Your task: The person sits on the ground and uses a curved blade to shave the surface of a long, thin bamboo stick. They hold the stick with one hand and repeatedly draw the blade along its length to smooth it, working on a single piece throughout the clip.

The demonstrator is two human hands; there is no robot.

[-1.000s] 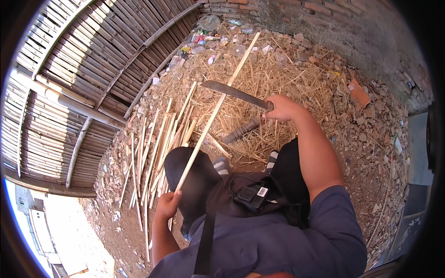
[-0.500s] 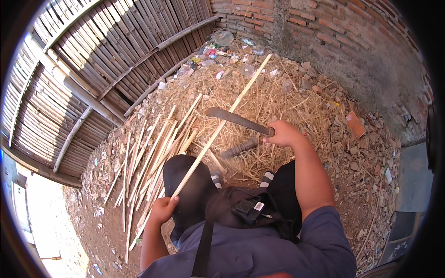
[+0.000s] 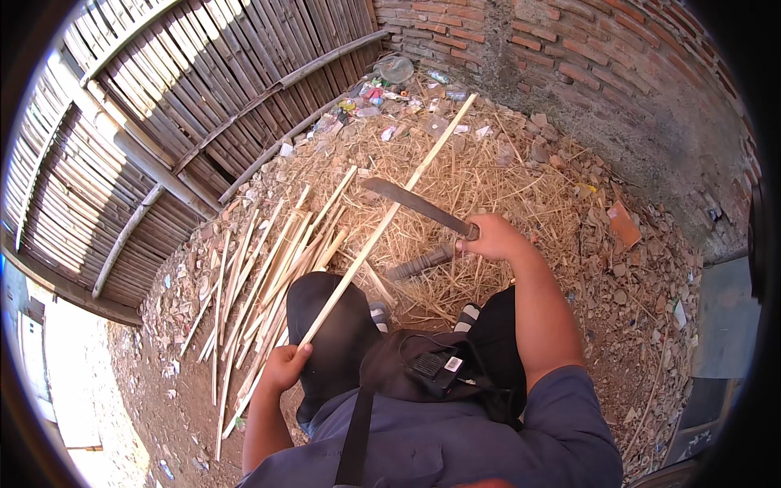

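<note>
In the head view, the left grip [image 3: 285,368] was clamped on the near end of a long pale strip [image 3: 389,220], thumb laid along its upper face. The strip ran obliquely from that grip, passed over the left knee [image 3: 346,342] and extended away to the right, its far end unsupported by either grip, above a bed of straw-like shavings [image 3: 488,163]. Contact between strip and knee could not be confirmed. The right grip [image 3: 494,237] was closed around the handle of a long dark blade [image 3: 431,211]; the blade lay crosswise over the strip beyond the knee, its tip projecting past the left edge. Whether the edge bore on the strip could not be told. A dark ribbed object [image 3: 419,264] lay on the shavings below the blade, and a loose bundle of similar strips [image 3: 272,285] lay on the ground to the left. The step in hand was judged to be blade work on a single strip. The next move, by the same judgement, called for a firm left hold, a controlled edge angle in the right, and a blade path directed away from the left grip and the knee.
</note>
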